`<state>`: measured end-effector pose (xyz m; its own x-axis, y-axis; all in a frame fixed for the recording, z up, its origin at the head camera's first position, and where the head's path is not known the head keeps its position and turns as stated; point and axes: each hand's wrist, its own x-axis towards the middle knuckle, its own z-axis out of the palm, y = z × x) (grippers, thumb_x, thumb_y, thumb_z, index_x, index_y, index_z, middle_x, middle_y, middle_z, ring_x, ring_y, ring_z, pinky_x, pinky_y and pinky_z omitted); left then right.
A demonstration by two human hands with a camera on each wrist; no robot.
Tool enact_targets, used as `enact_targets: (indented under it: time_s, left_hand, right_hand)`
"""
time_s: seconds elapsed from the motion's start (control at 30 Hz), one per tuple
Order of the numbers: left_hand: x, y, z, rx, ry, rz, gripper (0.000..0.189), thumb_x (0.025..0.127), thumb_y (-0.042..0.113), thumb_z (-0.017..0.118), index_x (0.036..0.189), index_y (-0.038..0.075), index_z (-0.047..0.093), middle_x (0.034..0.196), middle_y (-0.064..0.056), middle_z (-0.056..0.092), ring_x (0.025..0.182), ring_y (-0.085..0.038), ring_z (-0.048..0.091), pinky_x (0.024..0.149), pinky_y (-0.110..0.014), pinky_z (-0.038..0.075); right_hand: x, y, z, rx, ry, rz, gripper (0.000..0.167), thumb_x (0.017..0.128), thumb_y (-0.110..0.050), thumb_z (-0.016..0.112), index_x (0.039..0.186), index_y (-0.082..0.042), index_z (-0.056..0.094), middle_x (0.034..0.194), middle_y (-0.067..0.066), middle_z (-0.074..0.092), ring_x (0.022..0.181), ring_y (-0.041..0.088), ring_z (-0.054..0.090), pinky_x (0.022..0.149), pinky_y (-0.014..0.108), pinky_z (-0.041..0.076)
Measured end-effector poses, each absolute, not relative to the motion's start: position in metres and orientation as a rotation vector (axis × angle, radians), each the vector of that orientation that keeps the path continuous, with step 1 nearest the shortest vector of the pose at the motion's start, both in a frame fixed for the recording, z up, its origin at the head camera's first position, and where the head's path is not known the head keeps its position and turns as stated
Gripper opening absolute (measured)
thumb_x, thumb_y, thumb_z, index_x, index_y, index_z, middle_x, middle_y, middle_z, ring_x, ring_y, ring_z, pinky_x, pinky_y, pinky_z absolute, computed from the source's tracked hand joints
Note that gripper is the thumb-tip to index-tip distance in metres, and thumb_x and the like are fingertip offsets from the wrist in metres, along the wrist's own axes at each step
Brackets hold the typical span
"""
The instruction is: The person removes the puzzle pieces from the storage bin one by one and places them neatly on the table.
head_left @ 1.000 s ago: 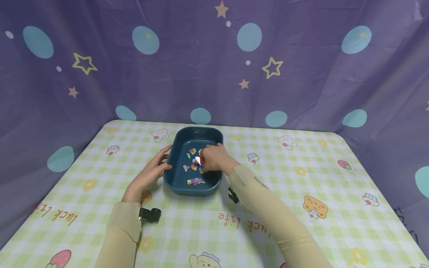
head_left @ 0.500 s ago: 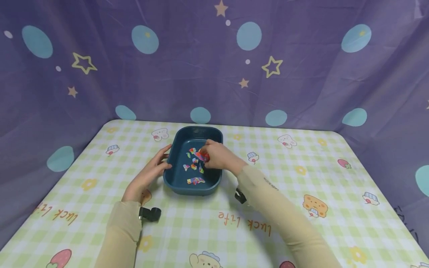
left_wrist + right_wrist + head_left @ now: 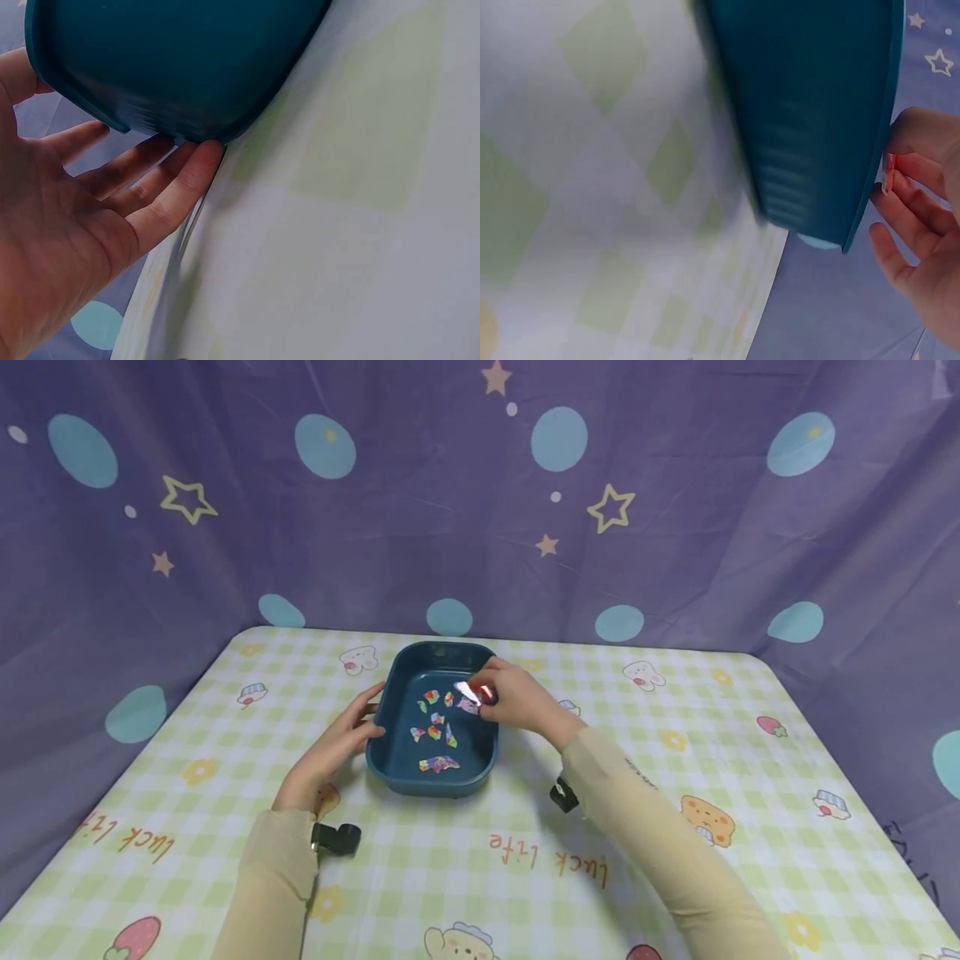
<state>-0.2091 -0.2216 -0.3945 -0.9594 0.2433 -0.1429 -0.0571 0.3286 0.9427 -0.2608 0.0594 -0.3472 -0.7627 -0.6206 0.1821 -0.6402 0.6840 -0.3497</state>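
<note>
A dark teal rectangular tub point(image 3: 431, 787) stands on the table with several small, colourful flat pieces point(image 3: 438, 764) scattered over its floor. My left hand point(image 3: 341, 745) rests against the tub's left side, thumb near the rim; the left wrist view shows the fingers point(image 3: 174, 196) extended, tips touching the outer wall. Over the tub's right rim, my right hand point(image 3: 519, 697) pinches a small shiny flat piece point(image 3: 469, 693) with red on it, glinting white. Its thin edge point(image 3: 887, 176) shows between thumb and fingers in the right wrist view. A pinkish-purple piece point(image 3: 468, 705) lies just below it.
The table wears a green-and-white checked cloth point(image 3: 405, 877) with cartoon prints. Behind it hangs a purple curtain point(image 3: 450, 543) with stars and blue ovals. A black wrist camera point(image 3: 337, 839) sits on the left sleeve, another point(image 3: 564, 795) on the right.
My right hand has risen from the tub's middle toward its right rim, carrying the shiny piece and uncovering pieces beneath. The left hand has stayed against the tub.
</note>
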Motion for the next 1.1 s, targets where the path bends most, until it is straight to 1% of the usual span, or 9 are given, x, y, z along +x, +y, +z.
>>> enact_targets:
  time_s: [0.2,0.27,0.43,0.57,0.7,0.87,0.97,1.1]
  left_hand:
    - [-0.208,-0.221,-0.395,0.172,2.341,1.675,0.068,0.088,0.014,0.047,0.146,0.031,0.015,0.142,-0.016,0.025,0.123,-0.033,0.035,0.094,-0.045,0.037]
    - [-0.209,-0.221,-0.395,0.171,2.343,1.674,0.068,0.088,0.015,0.047,0.146,0.031,0.015,0.143,-0.016,0.025,0.123,-0.033,0.035,0.094,-0.046,0.036]
    - [-0.209,-0.221,-0.396,0.172,2.343,1.674,0.068,0.088,0.015,0.048,0.146,0.032,0.015,0.142,-0.016,0.025,0.123,-0.033,0.035,0.094,-0.045,0.036]
    - [-0.208,-0.222,-0.395,0.165,2.339,1.679,0.068,0.088,0.014,0.047,0.146,0.032,0.015,0.143,-0.016,0.025,0.123,-0.033,0.034,0.094,-0.046,0.036]
    - [-0.208,-0.222,-0.395,0.152,2.343,1.672,0.069,0.088,0.014,0.047,0.146,0.032,0.015,0.143,-0.016,0.025,0.124,-0.033,0.034,0.096,-0.048,0.034]
    - [-0.208,-0.222,-0.395,0.164,2.341,1.673,0.069,0.088,0.014,0.048,0.145,0.033,0.016,0.143,-0.016,0.025,0.122,-0.034,0.036,0.095,-0.047,0.035]
    - [-0.209,-0.222,-0.396,0.164,2.343,1.674,0.069,0.087,0.014,0.048,0.145,0.033,0.016,0.142,-0.016,0.026,0.121,-0.034,0.038,0.094,-0.046,0.036]
    - [-0.209,-0.222,-0.397,0.157,2.353,1.665,0.069,0.087,0.015,0.048,0.146,0.032,0.016,0.141,-0.017,0.027,0.121,-0.033,0.038,0.095,-0.047,0.036]
  right_hand:
    - [-0.265,0.073,-0.347,0.984,-2.801,0.698,0.036,0.076,-0.013,0.065,0.111,-0.007,0.064,0.104,0.006,0.054,0.087,0.022,0.052,0.077,0.03,0.043]
    - [-0.266,0.079,-0.349,0.966,-2.777,0.721,0.031,0.076,-0.011,0.064,0.107,-0.006,0.065,0.102,0.006,0.054,0.086,0.023,0.051,0.075,0.03,0.041]
    - [-0.27,0.093,-0.351,0.918,-2.734,0.718,0.029,0.075,-0.009,0.064,0.104,-0.007,0.065,0.095,0.005,0.054,0.084,0.023,0.05,0.073,0.031,0.039]
    - [-0.272,0.102,-0.353,0.87,-2.721,0.656,0.034,0.074,-0.012,0.065,0.108,-0.007,0.065,0.092,0.004,0.055,0.082,0.02,0.05,0.075,0.031,0.04]
    - [-0.274,0.111,-0.358,0.829,-2.732,0.701,0.034,0.073,-0.011,0.066,0.107,-0.005,0.066,0.093,0.005,0.055,0.082,0.023,0.052,0.076,0.032,0.041]
    - [-0.277,0.123,-0.368,0.736,-2.781,0.786,0.033,0.073,-0.01,0.066,0.106,-0.002,0.065,0.097,0.008,0.058,0.085,0.023,0.058,0.079,0.034,0.044]
    - [-0.279,0.129,-0.376,0.703,-2.818,0.815,0.033,0.074,-0.01,0.067,0.106,0.0,0.065,0.099,0.011,0.06,0.087,0.023,0.059,0.081,0.036,0.045]
    - [-0.281,0.135,-0.384,0.678,-2.848,0.836,0.032,0.074,-0.01,0.068,0.104,0.001,0.065,0.099,0.012,0.06,0.088,0.024,0.06,0.081,0.037,0.046]
